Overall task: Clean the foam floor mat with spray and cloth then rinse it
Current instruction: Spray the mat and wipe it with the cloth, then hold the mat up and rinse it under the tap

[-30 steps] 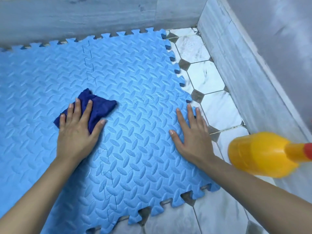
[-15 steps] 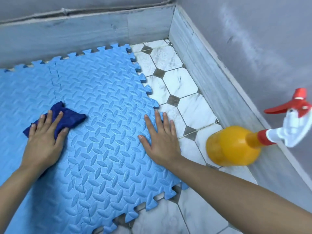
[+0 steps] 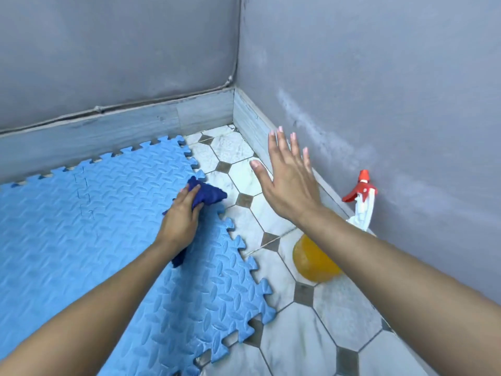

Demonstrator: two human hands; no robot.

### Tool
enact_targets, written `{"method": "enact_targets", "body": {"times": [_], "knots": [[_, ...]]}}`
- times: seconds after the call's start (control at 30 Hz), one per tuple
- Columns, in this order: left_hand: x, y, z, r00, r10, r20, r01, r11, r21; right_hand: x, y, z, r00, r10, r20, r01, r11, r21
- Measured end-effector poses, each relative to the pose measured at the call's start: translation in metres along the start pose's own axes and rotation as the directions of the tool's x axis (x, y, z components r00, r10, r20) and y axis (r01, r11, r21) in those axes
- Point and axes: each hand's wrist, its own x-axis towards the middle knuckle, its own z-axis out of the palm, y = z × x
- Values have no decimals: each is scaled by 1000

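The fingers (image 3: 189,195) of the left hand (image 3: 180,222) are curled round one dark blue cloth (image 3: 208,196), bunching it up at the right edge of the one blue foam mat (image 3: 95,234). The fingers (image 3: 276,147) of the right hand (image 3: 288,181) are straight and spread, up in the air and holding nothing. The mat lies flat on the white tile floor (image 3: 292,346), near the corner of two grey walls (image 3: 379,90). One spray bottle (image 3: 314,263), yellow with a red and white top, stands on the floor by the right wall, partly hidden behind the right arm.

Light-blue diamond-tread mat (image 3: 89,240); navy cloth (image 3: 208,196); orange bottle (image 3: 311,264), red trigger (image 3: 355,192); white-grey octagon tiles (image 3: 295,346).
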Motion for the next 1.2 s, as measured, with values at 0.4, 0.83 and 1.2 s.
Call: {"method": "enact_targets", "body": {"times": [0.4, 0.83, 1.2], "knots": [[22, 99, 102, 979, 60, 194, -47, 996, -75, 1, 52, -63, 999, 28, -41, -35, 980, -195], [38, 65, -49, 989, 76, -123, -77, 997, -3, 28, -16, -19, 996, -88, -25, 85, 989, -124], [-108, -187, -213, 652, -630, -422, 704, 710, 29, 57, -121, 136, 924, -62, 378, 68, 998, -1]]}}
